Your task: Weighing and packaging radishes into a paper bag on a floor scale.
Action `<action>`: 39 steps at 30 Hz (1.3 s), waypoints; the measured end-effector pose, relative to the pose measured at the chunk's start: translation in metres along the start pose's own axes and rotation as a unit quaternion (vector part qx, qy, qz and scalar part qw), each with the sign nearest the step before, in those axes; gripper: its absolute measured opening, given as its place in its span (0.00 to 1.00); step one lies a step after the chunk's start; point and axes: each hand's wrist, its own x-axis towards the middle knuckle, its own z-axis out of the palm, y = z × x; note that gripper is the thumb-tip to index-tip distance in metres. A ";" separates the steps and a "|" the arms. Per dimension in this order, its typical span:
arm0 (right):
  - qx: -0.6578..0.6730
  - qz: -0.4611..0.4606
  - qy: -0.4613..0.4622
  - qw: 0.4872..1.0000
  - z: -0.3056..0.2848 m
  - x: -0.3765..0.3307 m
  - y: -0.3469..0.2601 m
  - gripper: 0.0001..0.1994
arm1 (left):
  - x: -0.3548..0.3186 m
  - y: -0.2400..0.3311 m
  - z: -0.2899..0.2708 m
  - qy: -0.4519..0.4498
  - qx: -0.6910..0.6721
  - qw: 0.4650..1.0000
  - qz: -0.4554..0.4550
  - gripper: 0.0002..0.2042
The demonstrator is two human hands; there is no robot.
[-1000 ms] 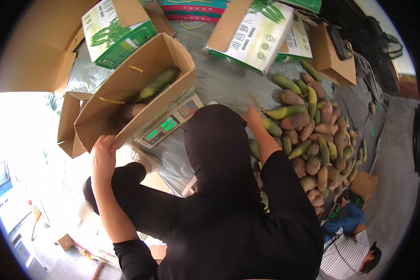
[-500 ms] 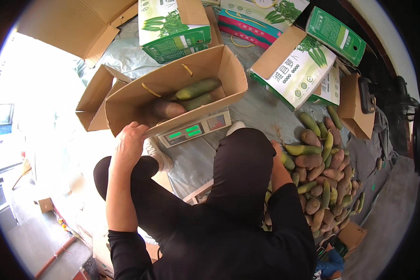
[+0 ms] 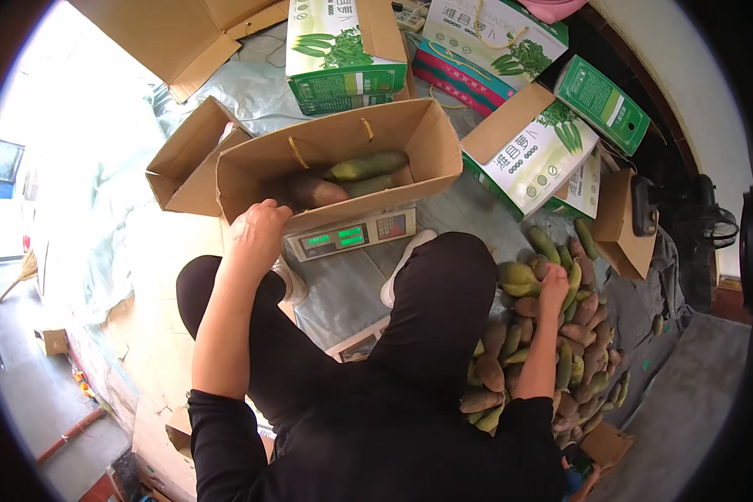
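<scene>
Carrier: floor under grey plastic sheeting, wrinkled and glossy; from my remote view I see bare concrete at far right. Directly on the sheeting I log: a scale, display lit green; a heap of green and brown radishes; two white shoes; a green-and-white carton. I note a dark grey cloth spread beyond the heap.

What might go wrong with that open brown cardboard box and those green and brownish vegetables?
The left hand grips the open brown cardboard box, which seems to sit on the white scale with green digits; pulling might tip it. The right hand is at a plump green vegetable in the loose pile; moving it might make others roll.
</scene>
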 end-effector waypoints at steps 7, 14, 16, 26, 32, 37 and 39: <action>0.181 -0.165 -0.064 0.967 -0.003 -0.019 -0.251 0.11 | -0.003 -0.002 0.007 0.003 0.019 1.000 -0.009 0.10; 0.343 -0.304 -0.251 0.853 0.031 -0.021 -0.395 0.12 | -0.002 -0.001 0.005 0.017 0.051 0.998 0.015 0.06; 0.314 -0.301 -0.275 0.857 0.058 -0.023 -0.410 0.12 | -0.004 -0.001 0.003 0.015 0.049 0.999 0.013 0.06; -0.100 -0.456 -0.359 0.808 0.226 -0.010 -0.364 0.07 | -0.001 0.000 -0.010 -0.029 0.008 0.999 0.012 0.10; -0.491 -0.454 -0.352 0.655 0.260 0.008 -0.359 0.09 | -0.005 0.000 -0.016 -0.036 0.010 0.999 0.011 0.09; -0.574 -0.441 -0.445 0.527 0.298 -0.016 -0.359 0.11 | -0.004 -0.002 -0.018 -0.050 -0.020 0.999 0.003 0.17; -0.534 -0.425 -0.514 0.520 0.324 -0.032 -0.358 0.16 | -0.002 -0.002 -0.019 -0.050 -0.019 0.999 0.006 0.16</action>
